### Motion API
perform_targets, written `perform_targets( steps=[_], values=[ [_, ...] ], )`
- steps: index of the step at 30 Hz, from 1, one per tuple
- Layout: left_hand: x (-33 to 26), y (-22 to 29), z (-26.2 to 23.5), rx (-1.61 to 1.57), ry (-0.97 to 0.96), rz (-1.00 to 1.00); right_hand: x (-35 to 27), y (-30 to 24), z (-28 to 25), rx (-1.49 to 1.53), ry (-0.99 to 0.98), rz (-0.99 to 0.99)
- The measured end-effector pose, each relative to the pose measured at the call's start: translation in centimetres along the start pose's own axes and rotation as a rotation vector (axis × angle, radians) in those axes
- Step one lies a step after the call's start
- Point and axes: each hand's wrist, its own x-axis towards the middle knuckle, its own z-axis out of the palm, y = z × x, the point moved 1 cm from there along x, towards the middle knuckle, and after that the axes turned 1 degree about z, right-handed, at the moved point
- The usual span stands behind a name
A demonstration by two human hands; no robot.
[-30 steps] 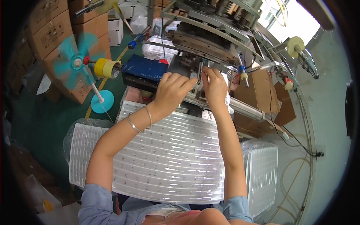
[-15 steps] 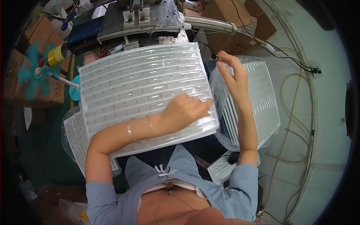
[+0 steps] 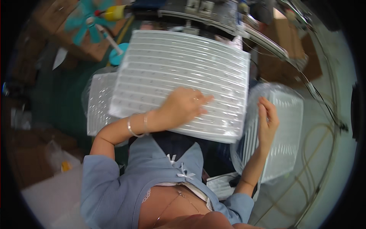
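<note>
A large white ribbed plastic tray (image 3: 160, 61), with rows of small parts in its channels and a glossy clear surface, lies in front of me. My left hand (image 3: 183, 107) is over its lower middle, the fingers bent inward and slightly blurred; whatever they pinch is too small to make out. To the right, my right hand (image 3: 269, 118) is raised in front of a stack of similar white trays (image 3: 286, 141) in clear plastic wrap. Its thumb and forefinger stand apart, with nothing visible between them.
Beyond the tray stands a metal machine (image 3: 198, 19). A turquoise fan (image 3: 90, 21) is at the far left, above another wrapped tray stack (image 3: 100, 95). Cardboard boxes (image 3: 284, 42) sit at the back right, near cables and a hose (image 3: 309, 152) along the wall.
The view has swung, so the large tray now appears turned and farther right. My right hand has come down with its fingers closer together; my left hand stays over the tray.
</note>
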Motion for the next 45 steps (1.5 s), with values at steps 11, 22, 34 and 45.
perform_targets(
  steps=[11,22,34,45],
  values=[
    [-18.6,-0.2,-9.0,0.626,0.146,-0.901,3.3,-5.2,9.7,0.07,-0.358,-0.243],
    [-15.9,-1.2,-7.7,0.127,0.095,-0.844,3.3,-9.7,15.6,0.109,-0.571,-0.515],
    [0.8,-6.7,-9.7,-0.546,0.304,-0.446,7.7,-11.6,15.9,0.4,-0.507,-0.457],
    [19.4,-18.4,-2.5,0.455,0.422,-0.109,19.6,-2.0,10.8,0.175,0.148,-0.153]
  ],
)
